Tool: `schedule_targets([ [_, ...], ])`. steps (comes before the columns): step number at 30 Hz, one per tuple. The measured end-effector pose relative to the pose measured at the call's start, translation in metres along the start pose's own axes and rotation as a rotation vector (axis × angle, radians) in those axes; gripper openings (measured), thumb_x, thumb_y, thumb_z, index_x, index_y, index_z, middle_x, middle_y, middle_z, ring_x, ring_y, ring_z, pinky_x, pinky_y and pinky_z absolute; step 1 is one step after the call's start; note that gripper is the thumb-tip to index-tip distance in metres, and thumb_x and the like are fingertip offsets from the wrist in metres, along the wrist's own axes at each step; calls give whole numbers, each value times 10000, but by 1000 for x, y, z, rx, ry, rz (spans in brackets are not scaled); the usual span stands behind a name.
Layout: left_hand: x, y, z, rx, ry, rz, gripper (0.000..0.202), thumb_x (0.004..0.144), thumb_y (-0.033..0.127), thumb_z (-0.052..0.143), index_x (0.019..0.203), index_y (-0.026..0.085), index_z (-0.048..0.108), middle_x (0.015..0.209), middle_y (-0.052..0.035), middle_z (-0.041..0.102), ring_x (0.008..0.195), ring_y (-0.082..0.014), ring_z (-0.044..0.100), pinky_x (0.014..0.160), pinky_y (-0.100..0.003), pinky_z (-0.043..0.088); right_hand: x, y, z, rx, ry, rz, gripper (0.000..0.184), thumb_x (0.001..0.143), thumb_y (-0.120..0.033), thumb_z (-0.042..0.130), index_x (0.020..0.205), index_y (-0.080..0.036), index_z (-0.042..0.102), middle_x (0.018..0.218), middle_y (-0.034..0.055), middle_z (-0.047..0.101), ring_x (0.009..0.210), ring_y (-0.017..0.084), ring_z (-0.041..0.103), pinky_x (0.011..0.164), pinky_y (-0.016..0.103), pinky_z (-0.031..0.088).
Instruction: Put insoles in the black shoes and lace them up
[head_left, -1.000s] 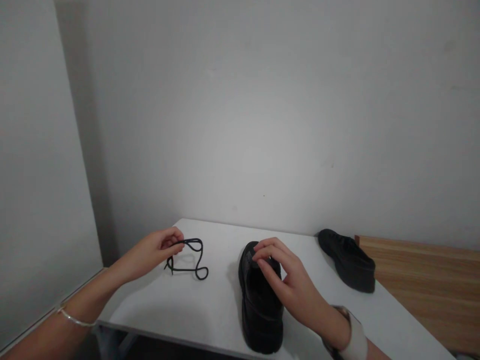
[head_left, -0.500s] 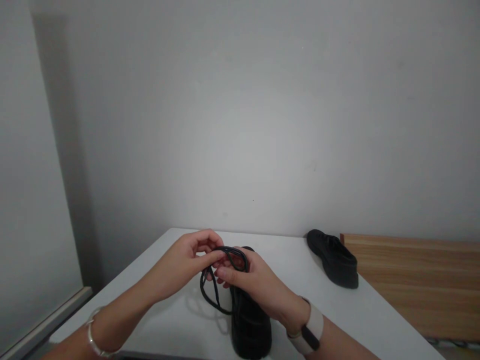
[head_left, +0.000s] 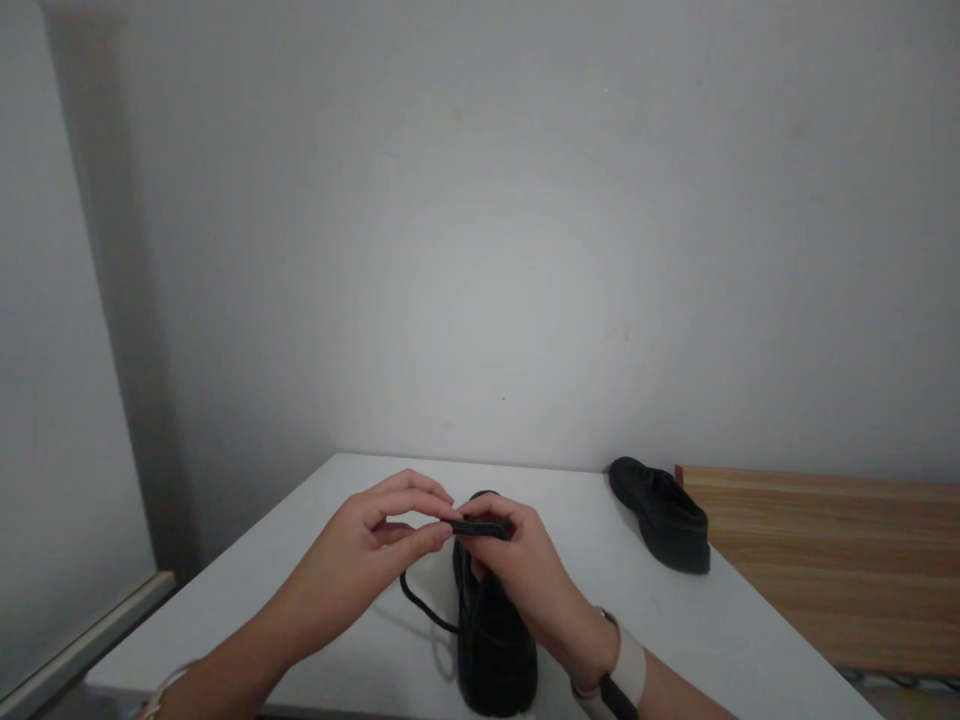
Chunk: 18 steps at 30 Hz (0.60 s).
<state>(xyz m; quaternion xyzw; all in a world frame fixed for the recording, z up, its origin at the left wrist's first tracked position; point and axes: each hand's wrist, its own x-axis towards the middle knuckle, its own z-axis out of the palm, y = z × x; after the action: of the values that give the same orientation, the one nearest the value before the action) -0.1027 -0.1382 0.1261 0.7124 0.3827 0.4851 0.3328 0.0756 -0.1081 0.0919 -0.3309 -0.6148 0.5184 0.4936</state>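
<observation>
A black shoe [head_left: 496, 660] stands on the white table with its heel end towards me. Above it, my right hand [head_left: 525, 560] is closed on a black shoelace [head_left: 480, 527], thumb below and fingers over it. My left hand [head_left: 375, 535] pinches the same lace between thumb and fingertips, just left of the right hand. The held part looks flat and straight between the two hands. A lower length of lace curves out left of the shoe under my left hand. My right hand covers part of the shoe's opening and toe.
A second black shoe [head_left: 664, 515] stands at the table's back right, close to the wall. The white table [head_left: 600, 600] meets a grey wall [head_left: 495, 250] behind. A wooden panel [head_left: 772, 570] lies to the right, and a pale panel edge [head_left: 90, 645] runs along the left.
The lace loops that hung open between my hands are now drawn flat in the fingers. Both hands have turned slightly, and the view has shifted a little.
</observation>
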Motion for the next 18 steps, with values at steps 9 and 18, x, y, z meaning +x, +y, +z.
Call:
schedule_targets([
  [9, 0, 9, 1, 37, -29, -96, 428, 788, 579, 592, 648, 188, 695, 635, -43, 645, 634, -179, 568, 621, -273, 474, -10, -8, -6, -286, 129, -464, 126, 778, -151, 605, 845, -209, 695, 788, 17, 660, 718, 143, 595, 650, 267, 457],
  [18, 6, 4, 25, -127, -100, -193, 336, 717, 487, 712, 635, 165, 661, 578, 17, 533, 550, -115, 457, 526, -223, 393, -17, -15, -10, -579, 76, -691, 182, 902, -139, 536, 1019, -235, 637, 889, 29, 676, 829, 146, 624, 741, 267, 494],
])
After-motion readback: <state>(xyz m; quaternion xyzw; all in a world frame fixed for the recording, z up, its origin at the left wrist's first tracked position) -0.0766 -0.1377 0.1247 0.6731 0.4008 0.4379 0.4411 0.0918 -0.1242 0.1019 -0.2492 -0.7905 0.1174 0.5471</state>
